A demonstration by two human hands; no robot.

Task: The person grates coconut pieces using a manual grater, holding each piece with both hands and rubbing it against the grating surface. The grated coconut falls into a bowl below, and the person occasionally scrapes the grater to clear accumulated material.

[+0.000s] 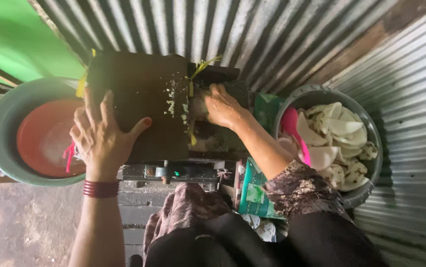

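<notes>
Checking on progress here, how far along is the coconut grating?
Done: white shreds cling to the dark machine cover. In hand: the right hand presses a coconut piece into the grater while the left hand rests on the cover. Left: a grey basin full of coconut pieces.

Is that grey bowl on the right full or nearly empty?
Fairly full. The grey bowl holds a heap of white coconut pieces reaching close to its rim, with a pink scoop lying among them.

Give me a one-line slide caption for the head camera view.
Left hand rests on a dark machine cover while right hand presses a white piece into it, beside a basin of white pieces.
</notes>
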